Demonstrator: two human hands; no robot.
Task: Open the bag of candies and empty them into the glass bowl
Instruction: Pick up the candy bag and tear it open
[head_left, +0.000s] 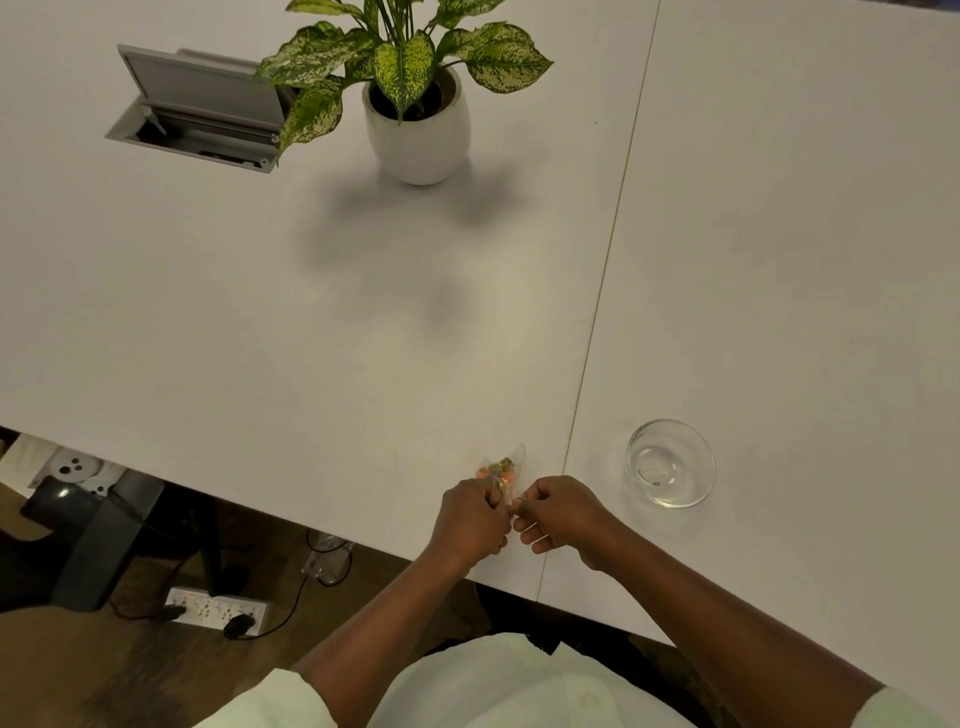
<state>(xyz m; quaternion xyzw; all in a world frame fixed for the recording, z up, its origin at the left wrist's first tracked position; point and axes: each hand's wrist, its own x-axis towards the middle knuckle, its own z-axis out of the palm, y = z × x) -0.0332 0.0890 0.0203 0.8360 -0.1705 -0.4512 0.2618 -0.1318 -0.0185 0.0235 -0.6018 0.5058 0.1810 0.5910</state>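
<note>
Near the worktop's (363, 312) front edge, the left hand (467, 519) and right hand (558, 514) each pinch the bag (503, 470) in a closed grip. Pull apart gently, mouth up, so no candy spills. One bag, one bowl (670, 462) just right; candies uncountable.

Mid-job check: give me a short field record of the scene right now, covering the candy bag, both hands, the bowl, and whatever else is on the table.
bag: small clear plastic bag of orange candies, held just above the white table near its front edge
left hand: left hand, grip shut on the bag's near end
right hand: right hand, grip pinching the same end
bag opened: cannot tell
bowl: clear glass bowl, upright, empty, right of the hands
other: potted green-and-white plant in a white pot; open grey cable hatch
</note>
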